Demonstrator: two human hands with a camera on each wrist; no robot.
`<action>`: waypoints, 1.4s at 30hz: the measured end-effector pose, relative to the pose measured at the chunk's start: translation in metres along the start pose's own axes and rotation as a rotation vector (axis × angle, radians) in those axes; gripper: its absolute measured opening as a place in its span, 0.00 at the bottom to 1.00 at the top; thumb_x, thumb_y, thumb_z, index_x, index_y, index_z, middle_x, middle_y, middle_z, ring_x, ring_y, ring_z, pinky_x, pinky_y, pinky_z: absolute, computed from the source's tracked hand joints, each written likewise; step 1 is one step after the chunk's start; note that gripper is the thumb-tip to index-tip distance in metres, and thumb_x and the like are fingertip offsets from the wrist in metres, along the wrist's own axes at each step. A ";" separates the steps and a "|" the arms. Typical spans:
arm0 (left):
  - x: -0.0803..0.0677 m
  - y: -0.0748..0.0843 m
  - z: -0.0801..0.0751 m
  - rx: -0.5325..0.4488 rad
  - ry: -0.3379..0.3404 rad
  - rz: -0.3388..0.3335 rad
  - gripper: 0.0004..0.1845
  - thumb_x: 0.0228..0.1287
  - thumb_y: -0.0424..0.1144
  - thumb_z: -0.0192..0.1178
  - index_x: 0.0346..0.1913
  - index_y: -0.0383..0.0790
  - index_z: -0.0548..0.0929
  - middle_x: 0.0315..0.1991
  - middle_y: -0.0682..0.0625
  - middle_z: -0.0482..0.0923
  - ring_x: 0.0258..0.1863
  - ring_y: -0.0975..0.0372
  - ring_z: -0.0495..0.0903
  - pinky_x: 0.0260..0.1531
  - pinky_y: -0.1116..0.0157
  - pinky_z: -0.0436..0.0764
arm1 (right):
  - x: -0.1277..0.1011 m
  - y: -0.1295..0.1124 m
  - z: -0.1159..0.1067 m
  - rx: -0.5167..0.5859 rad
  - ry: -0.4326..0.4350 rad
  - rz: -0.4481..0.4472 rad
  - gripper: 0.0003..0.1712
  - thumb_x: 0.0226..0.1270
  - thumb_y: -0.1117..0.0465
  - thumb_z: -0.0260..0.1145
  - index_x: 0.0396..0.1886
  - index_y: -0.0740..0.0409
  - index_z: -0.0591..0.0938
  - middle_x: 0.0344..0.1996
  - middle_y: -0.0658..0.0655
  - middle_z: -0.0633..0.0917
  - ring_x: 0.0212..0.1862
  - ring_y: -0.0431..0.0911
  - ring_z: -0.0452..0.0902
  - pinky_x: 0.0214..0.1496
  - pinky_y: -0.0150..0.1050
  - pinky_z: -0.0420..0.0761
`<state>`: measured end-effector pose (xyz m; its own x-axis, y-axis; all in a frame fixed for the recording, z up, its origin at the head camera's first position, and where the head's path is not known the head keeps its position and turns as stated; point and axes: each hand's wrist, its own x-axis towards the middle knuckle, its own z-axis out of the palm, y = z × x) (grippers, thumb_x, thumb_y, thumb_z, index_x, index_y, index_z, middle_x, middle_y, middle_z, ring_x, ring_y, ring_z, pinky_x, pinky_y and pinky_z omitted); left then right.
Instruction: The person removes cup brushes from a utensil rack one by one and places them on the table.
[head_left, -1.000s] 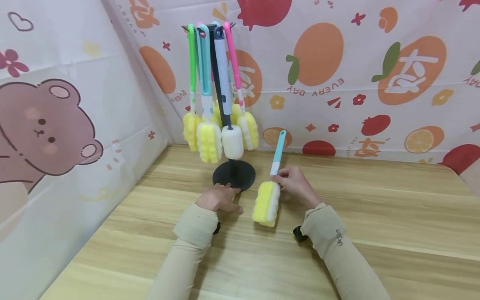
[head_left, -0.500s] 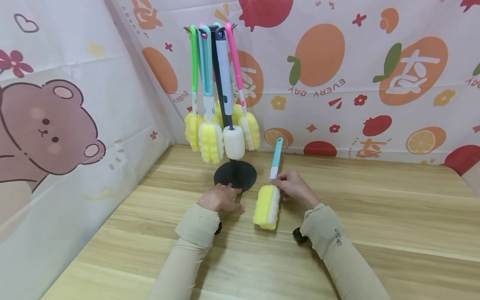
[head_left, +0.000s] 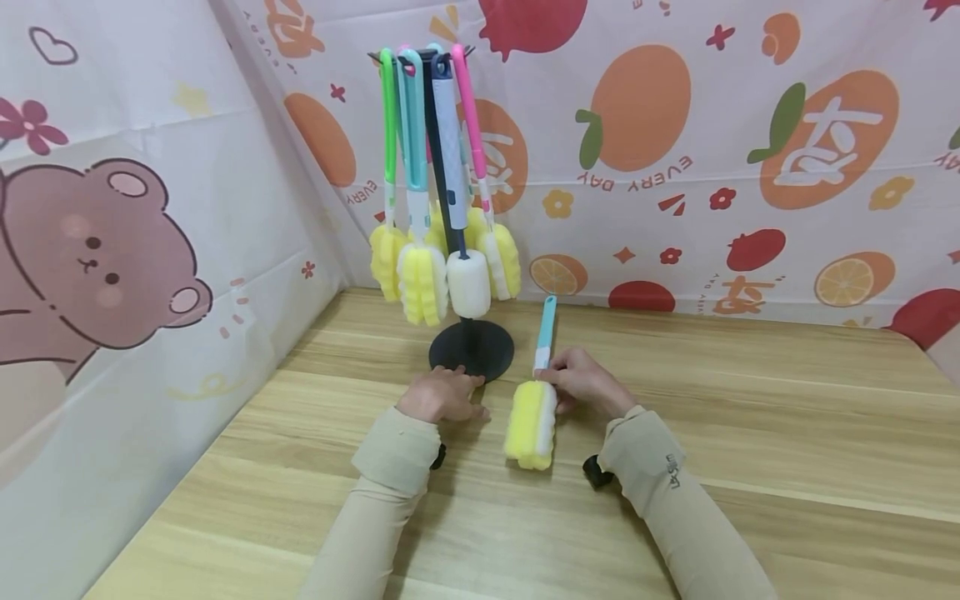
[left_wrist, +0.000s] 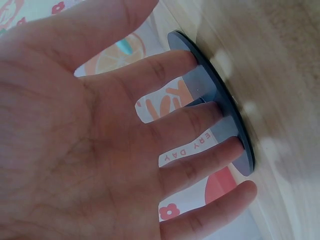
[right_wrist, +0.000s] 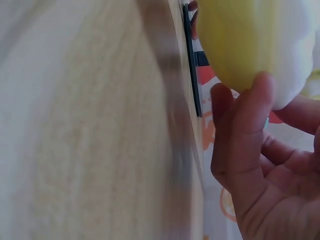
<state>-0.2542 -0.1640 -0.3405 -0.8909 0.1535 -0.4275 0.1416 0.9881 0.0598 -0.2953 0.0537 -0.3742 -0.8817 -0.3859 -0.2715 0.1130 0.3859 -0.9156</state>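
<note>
The right hand [head_left: 581, 385] grips the teal-handled yellow sponge brush [head_left: 533, 412] low over the wooden desk [head_left: 750, 433], while the left hand [head_left: 438, 395], fingers relaxed, presses the black round stand base [head_left: 472, 350].

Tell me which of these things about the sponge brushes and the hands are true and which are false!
1. The right hand holds a brush with a teal handle. True.
2. That brush has a pink sponge. False: its sponge is yellow and white.
3. The left hand touches the black base of the stand. True: straight fingers rest on its edge.
4. The stand is bare. False: several brushes hang from it.
5. The held brush hangs on the stand. False: it is low over the table, to the right of the base.
</note>
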 end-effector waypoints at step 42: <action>0.003 0.003 0.003 0.038 0.062 0.026 0.30 0.75 0.53 0.58 0.75 0.47 0.72 0.74 0.38 0.64 0.72 0.41 0.63 0.66 0.45 0.66 | 0.000 0.005 0.001 -0.016 -0.088 -0.001 0.13 0.80 0.66 0.55 0.40 0.71 0.83 0.22 0.56 0.77 0.17 0.39 0.74 0.21 0.30 0.79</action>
<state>-0.2546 -0.1611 -0.3446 -0.9116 0.1807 -0.3692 0.1804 0.9830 0.0357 -0.2936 0.0546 -0.3792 -0.8378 -0.4584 -0.2968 0.1043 0.3991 -0.9110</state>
